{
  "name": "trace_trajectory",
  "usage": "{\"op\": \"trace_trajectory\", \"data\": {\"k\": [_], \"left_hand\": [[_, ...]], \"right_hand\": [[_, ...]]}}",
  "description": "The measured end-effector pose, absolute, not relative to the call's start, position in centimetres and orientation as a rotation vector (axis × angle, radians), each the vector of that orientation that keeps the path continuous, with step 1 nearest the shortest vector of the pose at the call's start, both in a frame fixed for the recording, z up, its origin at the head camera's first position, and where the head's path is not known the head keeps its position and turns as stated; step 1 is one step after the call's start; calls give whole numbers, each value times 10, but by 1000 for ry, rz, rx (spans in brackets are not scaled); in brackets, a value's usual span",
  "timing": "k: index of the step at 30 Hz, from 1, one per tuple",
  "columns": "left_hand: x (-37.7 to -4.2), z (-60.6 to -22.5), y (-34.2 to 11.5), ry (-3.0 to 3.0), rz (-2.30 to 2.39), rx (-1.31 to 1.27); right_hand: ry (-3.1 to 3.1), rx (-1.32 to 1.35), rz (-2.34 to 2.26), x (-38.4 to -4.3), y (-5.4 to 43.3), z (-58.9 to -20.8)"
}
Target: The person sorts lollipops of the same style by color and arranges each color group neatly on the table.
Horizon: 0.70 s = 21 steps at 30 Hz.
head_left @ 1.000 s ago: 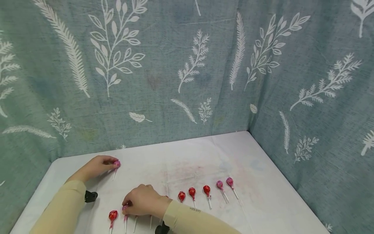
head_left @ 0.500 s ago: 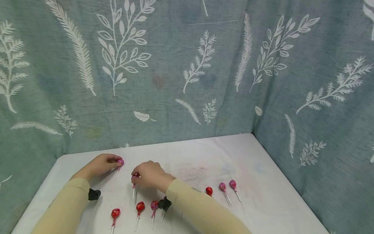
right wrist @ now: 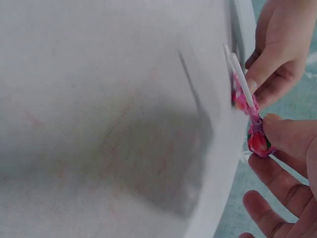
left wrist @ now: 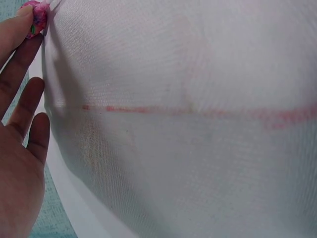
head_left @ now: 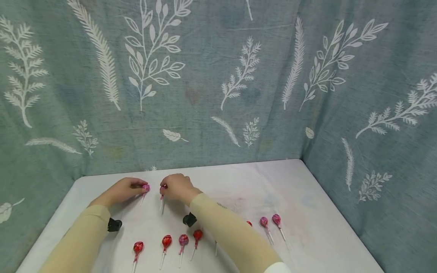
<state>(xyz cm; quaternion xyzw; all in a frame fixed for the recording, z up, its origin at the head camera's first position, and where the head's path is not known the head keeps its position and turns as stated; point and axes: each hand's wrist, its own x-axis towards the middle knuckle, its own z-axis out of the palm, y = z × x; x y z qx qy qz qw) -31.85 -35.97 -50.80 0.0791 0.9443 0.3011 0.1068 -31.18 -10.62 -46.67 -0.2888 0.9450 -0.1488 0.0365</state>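
At the back left of the white table, my left hand [head_left: 124,190] pinches a pink-wrapped lollipop [head_left: 146,188] by its candy head, its white stick pointing toward me. Just right of it, my right hand [head_left: 177,188] holds a second pink lollipop [right wrist: 258,141] between thumb and fingertips, stick angled away from the candy. In the right wrist view this lollipop overlaps the one in the left hand. The left wrist view has the left thumb and index finger on the pink wrapper [left wrist: 38,20], the other fingers loosely bent.
Nearer me lie red lollipops [head_left: 138,247] [head_left: 166,241] [head_left: 197,235] and a pink-purple one [head_left: 183,239]. Two pink lollipops [head_left: 264,222] [head_left: 276,219] lie farther right. My right sleeve [head_left: 232,235] covers part of the row. A patterned green curtain [head_left: 205,94] stands behind the table [head_left: 307,235].
My right hand has carried its pink lollipop from the front row to the back, beside the left hand. The left hand stays on its lollipop. The head view has shifted slightly.
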Motion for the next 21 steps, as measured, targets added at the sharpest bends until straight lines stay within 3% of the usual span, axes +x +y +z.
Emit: {"op": "trace_trajectory", "data": {"k": [21], "left_hand": [[-318,-514,-359,2790,907,195]], "right_hand": [[2928,-730,-489,-340,-120,-484]]}}
